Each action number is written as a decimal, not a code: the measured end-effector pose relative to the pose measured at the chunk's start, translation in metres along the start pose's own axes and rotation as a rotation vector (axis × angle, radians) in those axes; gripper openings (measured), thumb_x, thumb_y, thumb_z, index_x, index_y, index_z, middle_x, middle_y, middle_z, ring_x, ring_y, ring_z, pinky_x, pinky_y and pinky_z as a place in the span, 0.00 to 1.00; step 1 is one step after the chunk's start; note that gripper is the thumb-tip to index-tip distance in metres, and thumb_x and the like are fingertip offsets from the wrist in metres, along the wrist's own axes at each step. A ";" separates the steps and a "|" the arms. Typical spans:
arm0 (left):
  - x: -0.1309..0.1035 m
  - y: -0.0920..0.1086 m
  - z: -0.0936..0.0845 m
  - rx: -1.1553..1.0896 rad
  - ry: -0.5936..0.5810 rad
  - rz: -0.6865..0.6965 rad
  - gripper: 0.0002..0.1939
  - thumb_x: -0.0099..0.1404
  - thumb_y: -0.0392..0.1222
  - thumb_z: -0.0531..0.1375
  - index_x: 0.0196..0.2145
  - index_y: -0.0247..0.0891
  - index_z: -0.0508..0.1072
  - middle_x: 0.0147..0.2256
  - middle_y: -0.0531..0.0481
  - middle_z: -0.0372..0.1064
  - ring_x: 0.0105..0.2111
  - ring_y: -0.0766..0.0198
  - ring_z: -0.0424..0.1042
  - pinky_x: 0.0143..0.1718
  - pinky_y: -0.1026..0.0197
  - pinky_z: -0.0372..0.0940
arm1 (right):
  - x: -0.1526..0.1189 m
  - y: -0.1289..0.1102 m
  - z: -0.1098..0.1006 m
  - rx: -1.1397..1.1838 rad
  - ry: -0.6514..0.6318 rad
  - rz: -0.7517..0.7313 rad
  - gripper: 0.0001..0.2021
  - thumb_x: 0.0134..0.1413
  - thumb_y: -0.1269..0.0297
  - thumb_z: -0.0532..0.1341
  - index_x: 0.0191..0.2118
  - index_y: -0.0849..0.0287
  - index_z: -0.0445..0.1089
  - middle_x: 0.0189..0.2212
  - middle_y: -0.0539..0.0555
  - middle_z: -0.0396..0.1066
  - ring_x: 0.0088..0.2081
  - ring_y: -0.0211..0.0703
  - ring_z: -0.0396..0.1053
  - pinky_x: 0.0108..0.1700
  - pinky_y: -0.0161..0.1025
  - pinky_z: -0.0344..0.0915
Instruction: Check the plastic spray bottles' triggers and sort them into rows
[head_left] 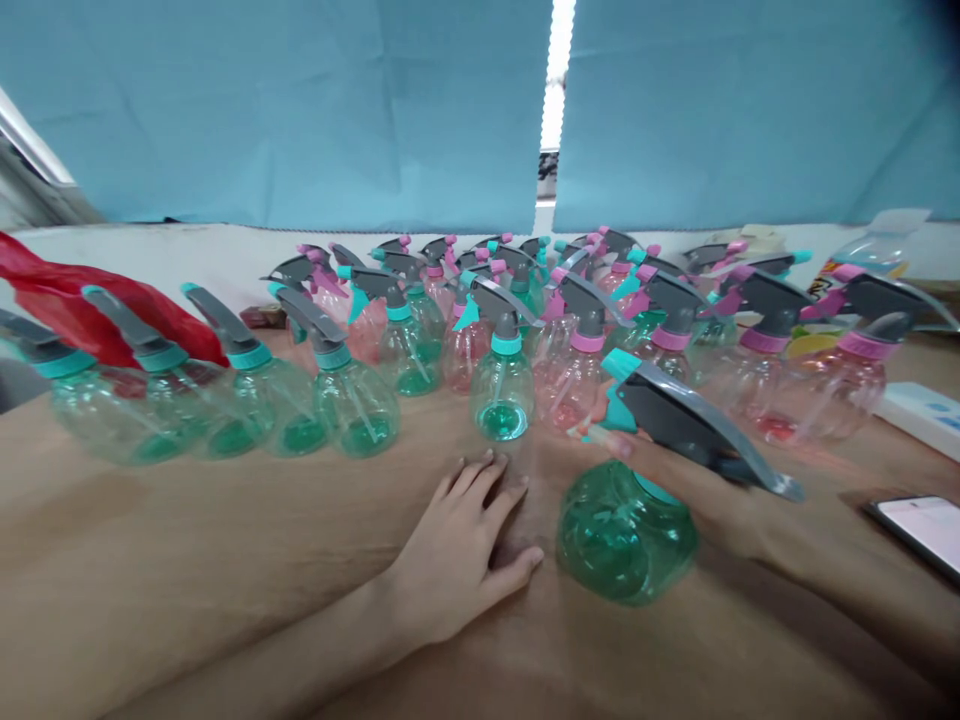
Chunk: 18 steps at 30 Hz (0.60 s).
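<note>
A green spray bottle (628, 535) with a grey and teal trigger head is in my right hand (697, 490), whose fingers wrap round its neck. The bottle leans, its nozzle pointing up and to the left. On the wooden table (262, 560), my left hand (469, 550) lies with its fingers spread and holds nothing. Just beyond my left fingertips stands another green spray bottle (504, 390). Further left, several green spray bottles (356, 405) stand in a row, their heads turned away.
Behind, several pink spray bottles (574, 375) stand among green ones. A red plastic bag (112, 300) lies at the back left. At right are a phone (922, 530), a white box (922, 415) and a large clear bottle (874, 250). Blue cloth (300, 110) hangs behind.
</note>
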<state>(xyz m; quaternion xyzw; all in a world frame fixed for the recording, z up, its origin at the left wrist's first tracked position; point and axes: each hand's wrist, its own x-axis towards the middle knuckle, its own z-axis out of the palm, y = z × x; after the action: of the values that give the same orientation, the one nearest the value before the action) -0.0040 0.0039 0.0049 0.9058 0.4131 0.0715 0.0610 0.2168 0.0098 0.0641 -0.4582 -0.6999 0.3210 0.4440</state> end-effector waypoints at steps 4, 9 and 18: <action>0.001 0.000 0.001 0.005 -0.008 -0.004 0.29 0.67 0.54 0.56 0.60 0.35 0.61 0.61 0.37 0.55 0.61 0.46 0.52 0.59 0.42 0.50 | 0.001 -0.001 0.002 0.070 0.001 -0.005 0.12 0.53 0.49 0.60 0.27 0.51 0.65 0.20 0.47 0.59 0.22 0.39 0.57 0.26 0.38 0.57; 0.000 0.000 0.001 -0.004 -0.014 -0.004 0.29 0.67 0.53 0.56 0.60 0.35 0.61 0.61 0.36 0.54 0.62 0.46 0.51 0.59 0.41 0.49 | 0.001 0.002 0.003 0.145 -0.013 0.034 0.12 0.52 0.49 0.60 0.30 0.51 0.67 0.21 0.46 0.59 0.22 0.38 0.57 0.25 0.37 0.59; -0.001 0.000 0.002 -0.016 0.013 -0.011 0.28 0.67 0.53 0.56 0.59 0.35 0.62 0.61 0.36 0.55 0.61 0.45 0.53 0.58 0.41 0.51 | -0.003 -0.008 0.000 0.109 -0.026 0.037 0.10 0.52 0.52 0.61 0.36 0.50 0.73 0.23 0.50 0.70 0.36 0.47 0.73 0.41 0.44 0.70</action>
<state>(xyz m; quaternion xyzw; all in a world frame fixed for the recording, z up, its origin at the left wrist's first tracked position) -0.0041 0.0029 0.0027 0.9026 0.4178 0.0804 0.0659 0.2148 0.0036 0.0705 -0.4420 -0.6786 0.3728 0.4529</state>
